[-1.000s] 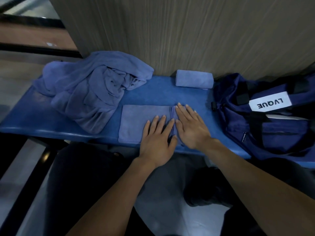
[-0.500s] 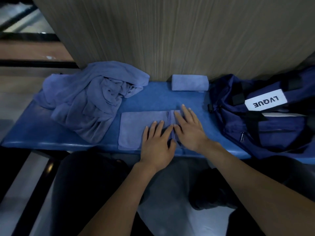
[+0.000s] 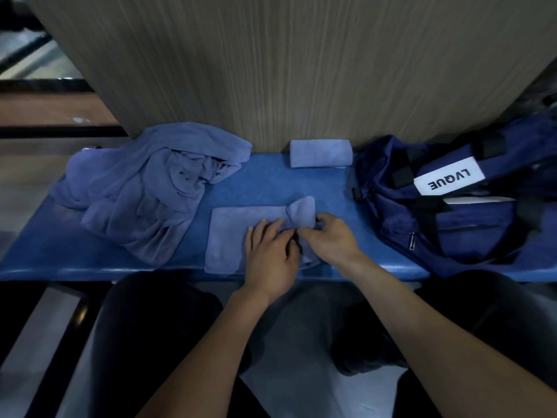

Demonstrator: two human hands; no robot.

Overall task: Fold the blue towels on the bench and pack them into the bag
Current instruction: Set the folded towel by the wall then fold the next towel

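Observation:
A small folded blue towel (image 3: 235,233) lies flat at the front of the blue bench (image 3: 265,182). Its right end is lifted and curled over. My left hand (image 3: 271,254) and my right hand (image 3: 328,239) both grip that raised right end, fingers curled into the cloth. A rolled blue towel (image 3: 321,153) rests at the back of the bench against the wall. A heap of crumpled blue towels (image 3: 150,188) covers the bench's left part. The navy bag (image 3: 452,206) with a white label sits at the right end.
A wood-grain wall panel (image 3: 301,70) rises directly behind the bench. My dark-trousered legs (image 3: 156,327) are below the bench's front edge. Floor and a dark rail (image 3: 45,134) show at the left.
Both hands lay flat on the towel's right part before. Now they have curled round its right end and lifted it, starting a roll toward the left.

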